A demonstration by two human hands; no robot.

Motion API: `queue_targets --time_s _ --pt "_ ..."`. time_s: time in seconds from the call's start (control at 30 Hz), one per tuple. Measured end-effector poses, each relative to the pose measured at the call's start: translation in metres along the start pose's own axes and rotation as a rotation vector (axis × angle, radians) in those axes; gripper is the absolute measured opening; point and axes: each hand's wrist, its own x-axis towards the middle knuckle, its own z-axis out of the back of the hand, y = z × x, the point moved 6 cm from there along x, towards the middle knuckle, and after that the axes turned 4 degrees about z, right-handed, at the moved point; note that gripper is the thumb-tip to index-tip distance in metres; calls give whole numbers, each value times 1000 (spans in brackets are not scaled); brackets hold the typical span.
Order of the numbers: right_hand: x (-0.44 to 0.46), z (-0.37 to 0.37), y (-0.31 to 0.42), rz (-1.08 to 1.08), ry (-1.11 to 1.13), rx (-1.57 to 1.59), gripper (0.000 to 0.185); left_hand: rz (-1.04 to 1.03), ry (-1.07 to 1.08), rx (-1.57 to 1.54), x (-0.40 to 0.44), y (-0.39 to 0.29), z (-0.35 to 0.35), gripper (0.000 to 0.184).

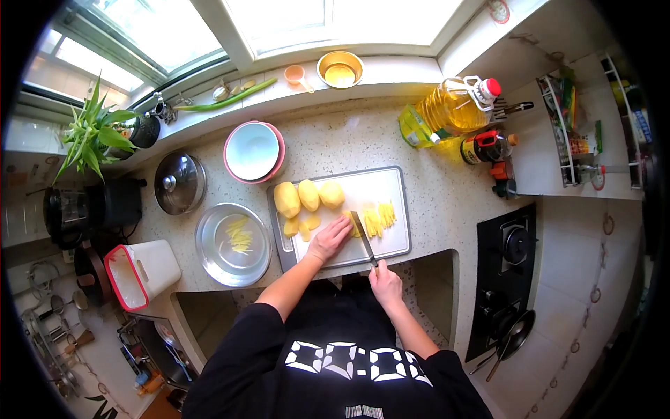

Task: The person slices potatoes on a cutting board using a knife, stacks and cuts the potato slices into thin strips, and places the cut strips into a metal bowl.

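My right hand [385, 283] grips the handle of a kitchen knife [363, 236], its blade pointing away from me over the cutting board [335, 180]. My left hand [331, 239] lies to the left of the blade, its fingers together and pressed on potato slices [351, 225], which they partly cover. Right of the knife lie cut potato strips [379, 218]. Along the board's far left side sit peeled whole potatoes [287, 200], with smaller potato pieces [292, 228] nearer my left wrist. More potato strips [239, 236] rest in a metal basin [202, 260] left of the board.
Stacked bowls [252, 150] and a lidded pot [179, 183] stand behind the basin. A white bin with a red rim [155, 269] is at left. An oil bottle [453, 108] and sauce bottle [481, 147] stand back right. A gas stove [497, 279] lies at right.
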Motion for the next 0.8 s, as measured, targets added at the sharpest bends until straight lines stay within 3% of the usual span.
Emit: queue_targets --time_s 0.47,0.8 --pt "5 -11 -12 -116 -50 106 24 43 -10 -67 -1 1 1 34" --pt "-6 2 4 -56 -8 143 21 55 9 -116 -6 7 -5 37"
